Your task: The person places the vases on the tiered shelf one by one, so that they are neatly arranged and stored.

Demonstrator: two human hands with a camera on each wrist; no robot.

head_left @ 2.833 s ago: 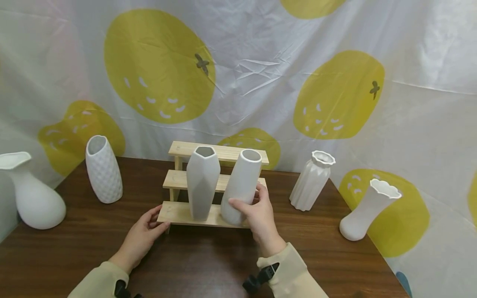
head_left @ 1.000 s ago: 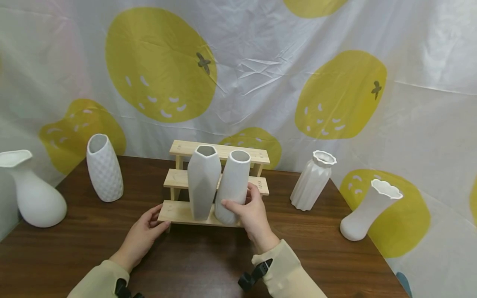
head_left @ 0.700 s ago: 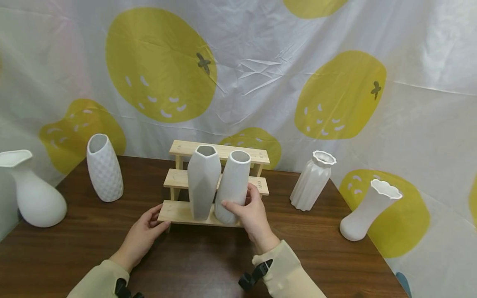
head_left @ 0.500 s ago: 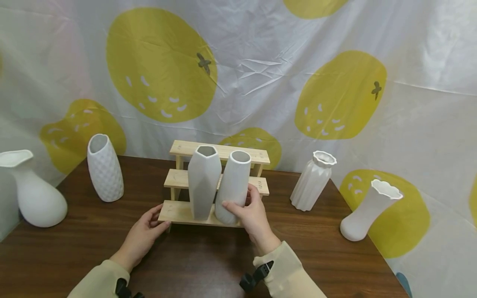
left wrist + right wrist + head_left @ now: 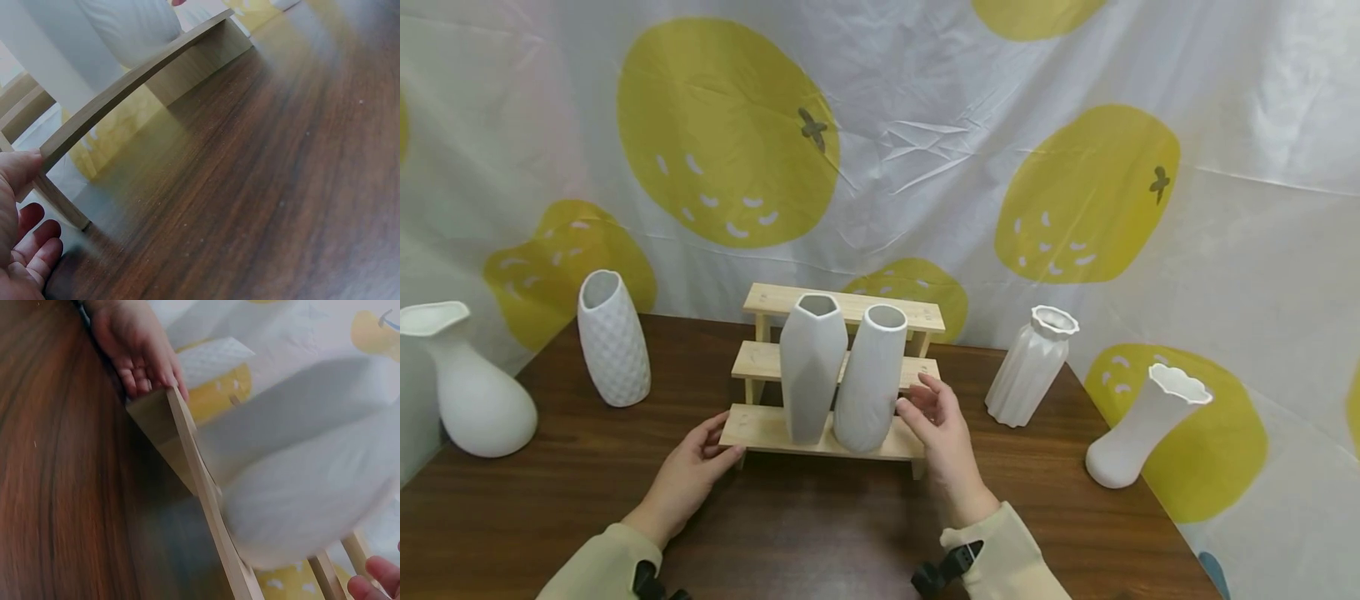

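A three-tier wooden stand (image 5: pixel 752 425) stands mid-table. On its lowest tier are two white vases side by side: a faceted vase (image 5: pixel 811 375) on the left and a smooth round vase (image 5: pixel 870 383) on the right. My left hand (image 5: pixel 683 479) grips the left end of that tier; the left wrist view has the thumb (image 5: pixel 22 165) at the board's corner. My right hand (image 5: pixel 947 442) is just right of the round vase, fingers loosely bent, holding nothing. Only its fingertips (image 5: pixel 375 578) show in the right wrist view.
At left on the dark wooden table (image 5: pixel 820 533) stand a flared-neck vase (image 5: pixel 482 400) and a diamond-textured vase (image 5: pixel 615 350). At right are a ribbed vase (image 5: pixel 1026 375) and a scalloped-rim vase (image 5: pixel 1138 433). A fruit-print curtain (image 5: pixel 917 125) hangs behind.
The round vase moved left, closer to the faceted vase. My right hand then let go of it and drew away to the right. The left hand stays on the stand.
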